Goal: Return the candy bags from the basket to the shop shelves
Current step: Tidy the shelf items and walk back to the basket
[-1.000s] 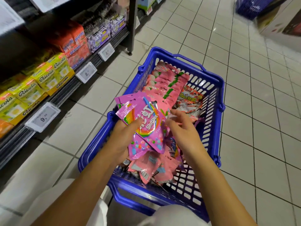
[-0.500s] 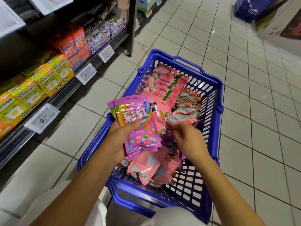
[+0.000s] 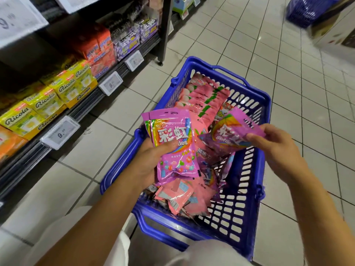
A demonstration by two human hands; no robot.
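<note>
A blue plastic basket stands on the tiled floor, full of candy bags. My left hand grips a small stack of purple Skittles bags, held upright over the basket's left side. My right hand pinches the top corner of another purple Skittles bag, lifted and tilted above the basket's right side. A row of pink peach-candy bags lies at the basket's far end. Loose pink bags pile up at its near end.
Shop shelves run along the left with yellow Ricola boxes, orange-red boxes, purple boxes and white price tags. A second blue basket and cartons sit at the far right. My light-trousered knees are at the bottom.
My right hand has pulled a purple Skittles bag out of the basket and raised it to the right. My left hand's stack has turned more upright.
</note>
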